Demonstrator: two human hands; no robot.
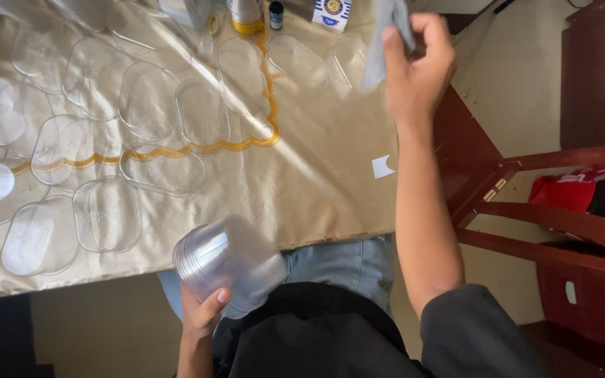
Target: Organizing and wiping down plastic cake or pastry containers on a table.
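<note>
Gripping stacked clear containers (229, 266) in left hand (203, 315) (near lap), right hand (414, 70) pinching grey cloth (386, 35) above table.

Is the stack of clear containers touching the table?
Apart. The head view shows the stack of clear containers held by the left hand below the table edge, over the lap.

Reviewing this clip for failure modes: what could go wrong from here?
1. The left hand grips the stack of clear containers from below, off the table edge; it could slip.
2. The clear lids near the table's front edge could get knocked off.
3. The right hand pinches the grey cloth loosely.
</note>
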